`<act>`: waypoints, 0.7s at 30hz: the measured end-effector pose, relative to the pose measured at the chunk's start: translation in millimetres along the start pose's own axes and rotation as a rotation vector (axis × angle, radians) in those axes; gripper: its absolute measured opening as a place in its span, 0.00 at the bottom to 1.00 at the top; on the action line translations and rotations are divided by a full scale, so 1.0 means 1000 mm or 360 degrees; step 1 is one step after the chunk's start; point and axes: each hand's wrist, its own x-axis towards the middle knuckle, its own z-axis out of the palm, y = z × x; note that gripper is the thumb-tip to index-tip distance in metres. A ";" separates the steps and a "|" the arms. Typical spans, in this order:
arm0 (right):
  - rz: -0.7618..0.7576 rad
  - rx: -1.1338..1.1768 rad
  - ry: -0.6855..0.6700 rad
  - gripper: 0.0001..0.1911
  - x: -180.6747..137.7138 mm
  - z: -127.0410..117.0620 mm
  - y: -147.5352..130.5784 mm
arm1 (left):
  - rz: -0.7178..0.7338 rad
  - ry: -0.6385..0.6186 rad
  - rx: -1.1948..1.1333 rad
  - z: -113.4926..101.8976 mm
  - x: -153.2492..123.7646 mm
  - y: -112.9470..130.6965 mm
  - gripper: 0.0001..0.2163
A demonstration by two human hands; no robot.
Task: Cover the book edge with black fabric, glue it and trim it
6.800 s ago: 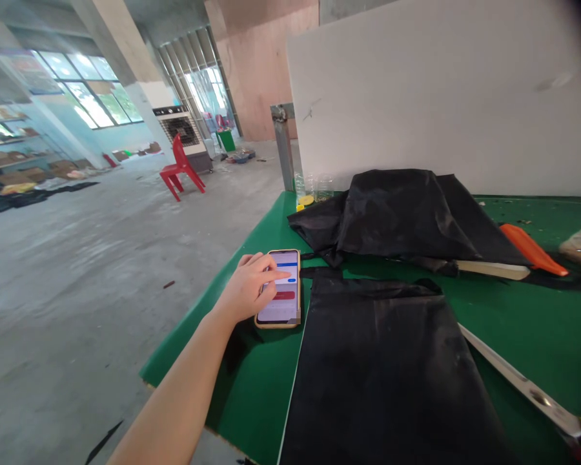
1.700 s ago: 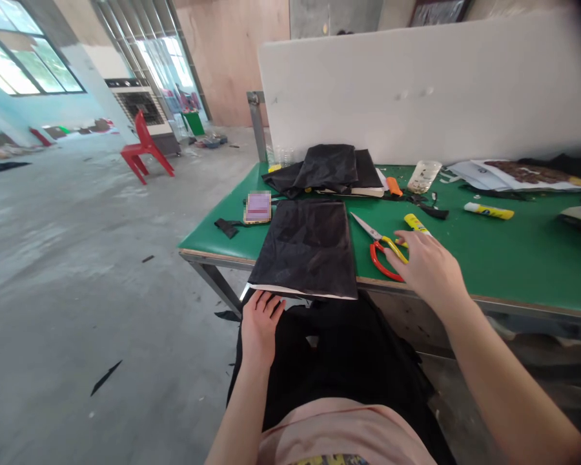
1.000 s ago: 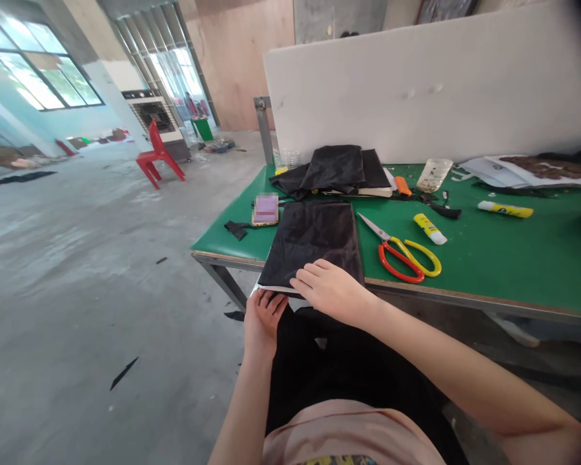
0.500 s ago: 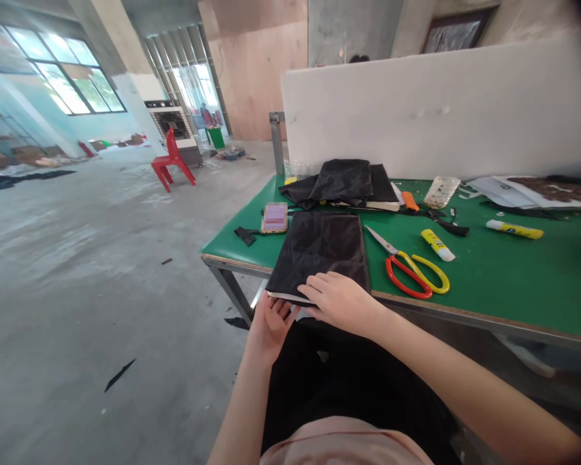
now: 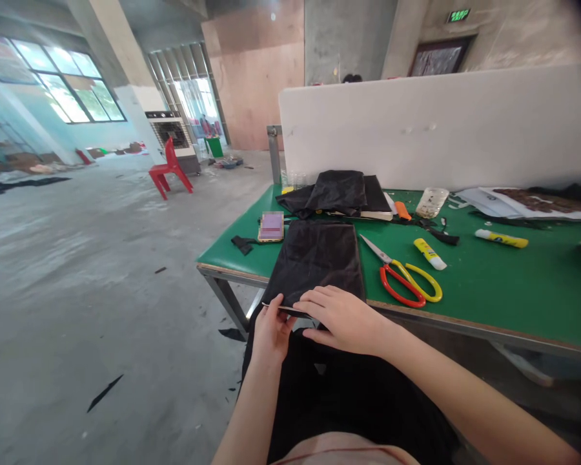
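Two hands, one black sheet (image 5: 319, 258). Sheet lies on the desk (image 5: 503, 284), near end overhanging the front edge, pale line along that end. Left hand (image 5: 272, 330) pinches the sheet's near end toward its left corner, thumb on top, fingers beneath. Right hand (image 5: 341, 320) is palm down just beside it, fingers bent over the same end; can't tell if it grips or only rests. Count on the desk: 1 scissors (image 5: 403, 276), one red and one yellow handle, tip toward the sheet, handles near the front edge; 2 glue sticks, the near one (image 5: 428, 254) just beyond the scissors, the far one (image 5: 501, 238) further right; 1 phone (image 5: 271, 227), flat left of the sheet's far end, screen blurred; 1 black strip (image 5: 243, 245) just left of the phone; 1 black pile (image 5: 339, 192) behind the sheet, layers not countable; 1 orange piece (image 5: 402, 210); 1 clear tray (image 5: 432, 203); some papers (image 5: 479, 200) at back right. White board (image 5: 416, 129) bounds the back edge. Room: tight between sheet and scissors; some green top left of the sheet up to the desk's left end; widest stretch right of the scissors along the front edge. Floor (image 5: 101, 290) opens out to the left; 1 red chair (image 5: 170, 166) there, well apart.
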 end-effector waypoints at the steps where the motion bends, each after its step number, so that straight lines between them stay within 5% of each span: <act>1: 0.0010 0.0029 0.0051 0.18 -0.001 -0.002 -0.001 | 0.0015 0.0004 0.0016 0.000 -0.001 0.000 0.06; 14: 0.0339 0.0401 0.0572 0.13 -0.019 -0.026 -0.008 | 0.0662 -0.0081 0.0339 0.023 -0.004 0.012 0.08; 18: 0.0571 0.0415 0.0748 0.13 -0.026 -0.022 0.001 | 0.0682 -0.0087 0.0272 0.038 -0.013 0.025 0.07; 21: 0.0823 0.0485 0.0789 0.11 -0.037 -0.017 0.007 | 0.0623 0.0013 0.0201 0.029 -0.023 0.032 0.05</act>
